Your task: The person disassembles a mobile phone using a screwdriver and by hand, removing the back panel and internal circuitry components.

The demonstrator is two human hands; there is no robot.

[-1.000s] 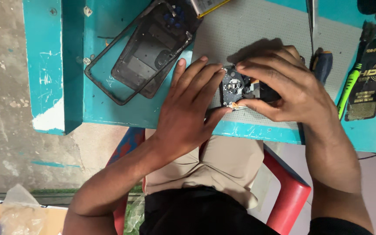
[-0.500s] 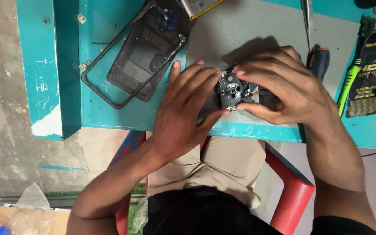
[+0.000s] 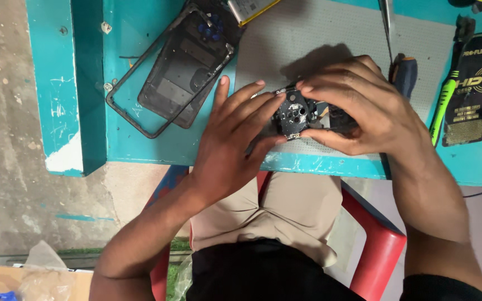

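Seen from the camera on your head, looking straight down, both of your hands meet over a small dark phone part (image 3: 295,114), a camera-end piece with round lens holes. Your right hand (image 3: 364,114) grasps it: the thumb runs under its near edge and the fingers curl over its far edge, so most of the piece to the right of the lens holes is hidden beneath that hand. Your left hand (image 3: 235,145) is not clenched; its fingers lie spread and nearly straight, with the fingertips (image 3: 277,100) touching the left end of the part. I cannot tell whether they pinch it or only steady it.

From the right-hand grip, the exposed end of the part lies to the left, toward your left hand. Its long axis seems to run left to right, parallel to the near edge of the teal table (image 3: 140,150), just beyond that edge. It sits over a grey work mat (image 3: 330,33).

Farther left of the grip and away from you lies an opened phone back shell (image 3: 182,67) with a loose dark frame (image 3: 124,108) around it, well apart from both hands. Just right of the right hand rests a screwdriver handle (image 3: 404,72); beyond it lie a green-handled tool (image 3: 442,106) and a black packet (image 3: 471,89). Below the table edge your lap and a red chair (image 3: 380,251) show.
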